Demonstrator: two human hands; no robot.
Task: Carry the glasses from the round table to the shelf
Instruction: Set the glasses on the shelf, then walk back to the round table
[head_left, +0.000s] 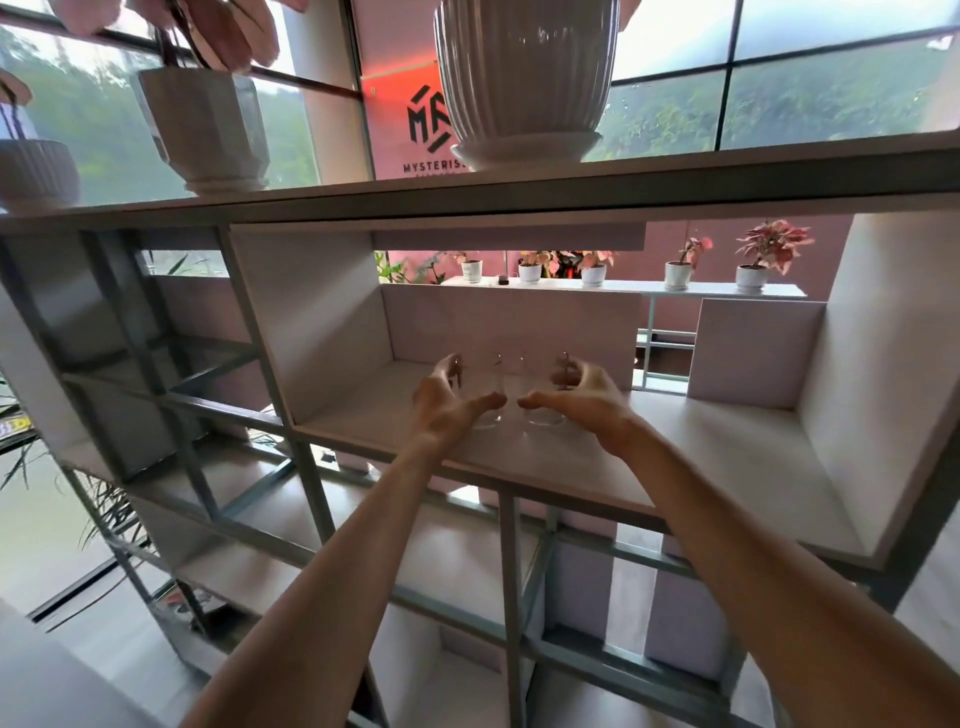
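Observation:
Two clear drinking glasses stand side by side on the pale board of the shelf (675, 447), inside a wide open compartment. My left hand (449, 402) wraps round the left glass (493, 379), with the thumb across its front and the fingers behind it. My right hand (582, 397) wraps round the right glass (543, 415) in the same way. Both glass bases look set down on the board. The two thumbs almost meet between the glasses. The round table is out of view.
The compartment has a side wall on the left (322, 332), a low back panel (509, 322) and board space to the right. White ribbed plant pots (519, 78) stand on the shelf top overhead. Smaller metal-framed compartments lie to the left and below.

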